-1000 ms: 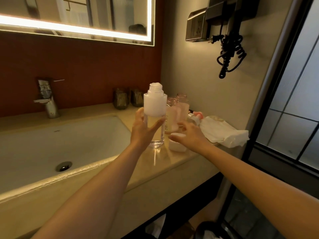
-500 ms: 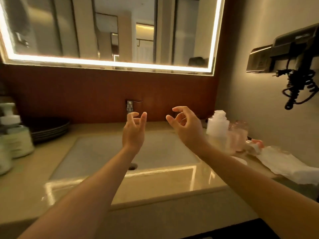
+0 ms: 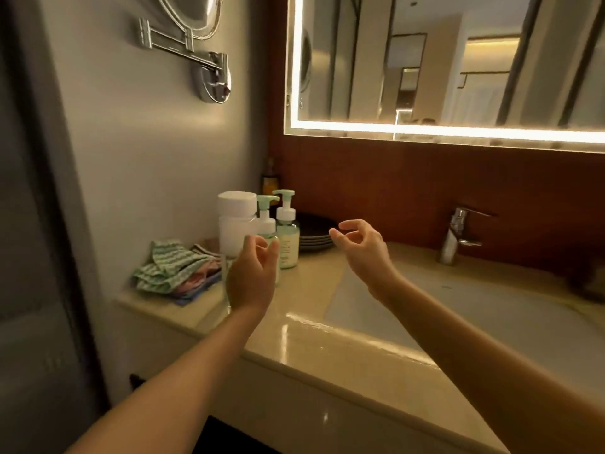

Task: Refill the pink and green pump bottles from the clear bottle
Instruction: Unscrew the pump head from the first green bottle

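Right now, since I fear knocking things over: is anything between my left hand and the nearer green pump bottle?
Nothing visible. The left hand is raised directly before the nearer green pump bottle, holding nothing; the white jar stands close beside that bottle.

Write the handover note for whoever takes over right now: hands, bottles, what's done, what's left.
Left hand: empty, fingers loosely curled, raised in front of the near green bottle.
Right hand: empty, loosely curled, above the counter at the sink's left edge.
Things: the far green bottle stands beside the near one, next to a white jar. Both pumps are on. The pink and clear bottles are not in view.
Done: no refill visible here.
Left: probably fetch the clear bottle, take the pumps off, then fill.
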A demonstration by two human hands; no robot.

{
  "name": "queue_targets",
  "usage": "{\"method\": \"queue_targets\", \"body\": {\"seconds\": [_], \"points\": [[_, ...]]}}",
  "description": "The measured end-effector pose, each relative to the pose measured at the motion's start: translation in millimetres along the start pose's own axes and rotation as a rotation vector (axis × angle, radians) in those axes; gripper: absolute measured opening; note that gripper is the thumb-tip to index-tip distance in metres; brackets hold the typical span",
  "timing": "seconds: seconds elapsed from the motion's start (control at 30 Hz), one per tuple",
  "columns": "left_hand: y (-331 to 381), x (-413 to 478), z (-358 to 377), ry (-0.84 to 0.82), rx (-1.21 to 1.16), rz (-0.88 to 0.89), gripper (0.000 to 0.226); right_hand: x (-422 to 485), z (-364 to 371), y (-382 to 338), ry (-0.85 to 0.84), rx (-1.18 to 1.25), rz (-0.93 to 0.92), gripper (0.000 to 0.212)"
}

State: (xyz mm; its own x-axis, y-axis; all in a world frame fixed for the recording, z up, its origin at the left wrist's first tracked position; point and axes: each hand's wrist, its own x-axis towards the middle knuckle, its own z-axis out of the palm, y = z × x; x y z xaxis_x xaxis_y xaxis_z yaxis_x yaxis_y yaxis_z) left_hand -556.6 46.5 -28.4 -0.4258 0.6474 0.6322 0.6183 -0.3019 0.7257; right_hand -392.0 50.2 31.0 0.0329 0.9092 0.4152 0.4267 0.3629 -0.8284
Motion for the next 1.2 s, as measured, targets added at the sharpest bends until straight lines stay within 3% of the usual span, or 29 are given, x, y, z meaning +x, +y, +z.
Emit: {"method": "queue_targets", "body": {"seconds": [0.07, 0.2, 0.4, 0.57, 0.73, 0.87, 1.07, 1.2], "points": [[-12.8, 5.1, -10.8, 0.095, 0.03, -0.005, 0.024, 7.3, 24.0, -1.3, -0.056, 0.028, 0.006, 0.036], [-33.8, 15.8, -20.5, 0.192, 0.067, -0.073, 0.037, 21.3, 56.0, -3.3, -0.131, 0.061, 0.022, 0.034], [-53.4, 11.5, -18.7, 0.097, 0.017, -0.126, 0.023, 46.1, 90.8, -1.6, -0.186, 0.073, 0.044, 0.038], [-54.0, 4.8, -0.6, -0.154, -0.155, -0.194, 0.01, 74.3, 116.2, -5.9, -0.194, 0.091, 0.049, 0.051], [-62.6, 6.0, 11.7, -0.115, -0.172, -0.282, 0.007, 95.9, 135.2, -17.7, -0.323, 0.031, 0.056, 0.055], [-66.9, 3.7, 14.2, -0.103, -0.194, -0.302, 0.01, 99.1, 141.6, -15.9, -0.34, -0.014, 0.019, 0.019], [-56.5, -4.3, 14.1, -0.106, -0.174, -0.265, 0.007, 87.9, 116.1, -5.5, -0.324, -0.084, -0.042, 0.037], [-40.5, -13.1, 15.2, -0.04, -0.169, -0.189, 0.04, 69.1, 89.6, 1.4, -0.359, -0.078, -0.078, 0.04]]}}
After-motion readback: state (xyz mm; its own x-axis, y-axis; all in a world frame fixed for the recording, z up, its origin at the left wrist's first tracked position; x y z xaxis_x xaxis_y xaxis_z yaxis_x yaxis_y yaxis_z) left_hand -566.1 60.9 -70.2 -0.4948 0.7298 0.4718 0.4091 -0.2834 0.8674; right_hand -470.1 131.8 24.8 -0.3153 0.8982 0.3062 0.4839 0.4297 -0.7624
